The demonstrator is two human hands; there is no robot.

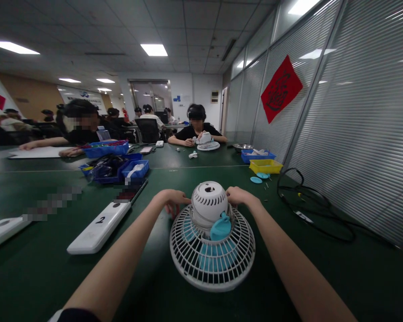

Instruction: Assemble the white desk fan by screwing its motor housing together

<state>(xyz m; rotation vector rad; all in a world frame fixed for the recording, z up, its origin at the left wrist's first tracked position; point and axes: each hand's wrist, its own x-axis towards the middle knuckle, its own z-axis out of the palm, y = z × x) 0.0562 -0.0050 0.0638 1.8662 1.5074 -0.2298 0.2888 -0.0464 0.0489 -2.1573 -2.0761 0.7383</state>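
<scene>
Holding both forearms around a white fan [209, 210], which is lying grille-down on the dark green table [147, 277], directly ahead. Holding the left hand [175, 200] at the left of the white, slotted motor housing [208, 194], pointing the index finger at its edge, with the other fingers hanging loosely apart. Holding the right hand [239, 195] at the housing's right edge, bending the fingers partly out of sight; being unable to tell whether either hand is pinching anything. Seeing a turquoise knob [220, 228] on the near side and turquoise blades through the grille [215, 286]. Facing a seated co-worker [181, 134] handling a similar fan [208, 145]. Having blue bins [104, 153] and a white device marked "2" [97, 230] leftward; a yellow tray [266, 167], turquoise discs [256, 180] and a labelled black cable [304, 217] rightward.
</scene>
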